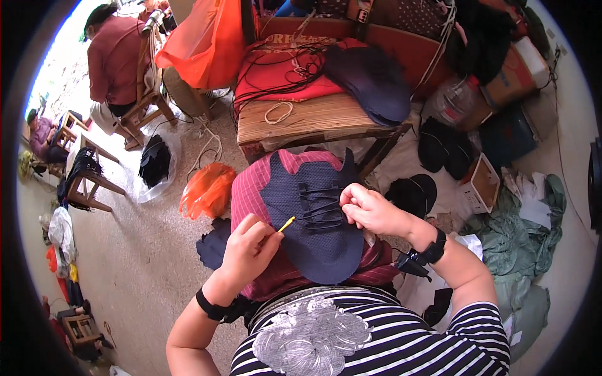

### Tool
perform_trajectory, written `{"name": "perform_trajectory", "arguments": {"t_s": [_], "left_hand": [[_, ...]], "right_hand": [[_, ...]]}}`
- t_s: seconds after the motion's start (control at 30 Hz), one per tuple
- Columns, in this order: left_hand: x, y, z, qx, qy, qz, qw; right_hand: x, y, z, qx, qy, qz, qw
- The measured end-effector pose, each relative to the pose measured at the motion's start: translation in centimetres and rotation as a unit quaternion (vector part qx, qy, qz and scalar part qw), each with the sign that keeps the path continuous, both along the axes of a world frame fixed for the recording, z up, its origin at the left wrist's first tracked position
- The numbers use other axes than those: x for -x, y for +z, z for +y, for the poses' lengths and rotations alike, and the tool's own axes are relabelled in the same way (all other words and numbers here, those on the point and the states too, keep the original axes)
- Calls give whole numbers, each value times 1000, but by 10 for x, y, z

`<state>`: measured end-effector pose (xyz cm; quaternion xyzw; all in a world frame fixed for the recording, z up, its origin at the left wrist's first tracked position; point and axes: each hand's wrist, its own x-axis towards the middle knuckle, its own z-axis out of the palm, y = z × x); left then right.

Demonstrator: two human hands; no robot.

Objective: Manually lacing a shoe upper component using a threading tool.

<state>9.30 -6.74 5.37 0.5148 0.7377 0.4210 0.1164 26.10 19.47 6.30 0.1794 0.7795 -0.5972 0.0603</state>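
Observation:
A dark navy mesh shoe upper (323, 257) lies flat across my lap, on maroon checked cloth. Black lace (323, 210) crosses its middle in several rows. My left hand (252, 245) is closed around a thin yellow tool (286, 224), whose tip points up and right over the upper's left side; whether the tip is hooked is too small to tell. At the upper's right edge, my right hand (374, 208) pinches with thumb and forefinger beside the lacing. It seems to hold a lace end there, mostly hidden by the fingers.
Ahead stands a wooden bench (301, 119) carrying a red bag, black cords and stacked dark shoe pieces (370, 81). An orange plastic bag (210, 188) sits on the floor at left. Black caps (411, 193) and green cloth (523, 232) lie at right. Two people sit at far left.

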Motion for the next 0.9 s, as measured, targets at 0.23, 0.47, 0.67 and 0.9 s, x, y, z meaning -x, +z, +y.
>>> {"name": "perform_trajectory", "arguments": {"t_s": [0.23,0.47,0.67,0.9], "left_hand": [[-8,-6,10,-106,5,-141,984],[-12,5,30,-159,-3,-552,819],[-14,12,40,-178,-47,-660,729],[-5,-5,26,-181,14,-615,768]], "right_hand": [[-4,-5,-1,-39,18,32,999],[-8,-3,6,6,29,36,999],[-9,-7,5,-23,28,46,998],[-12,-9,4,-22,15,60,998]]}}
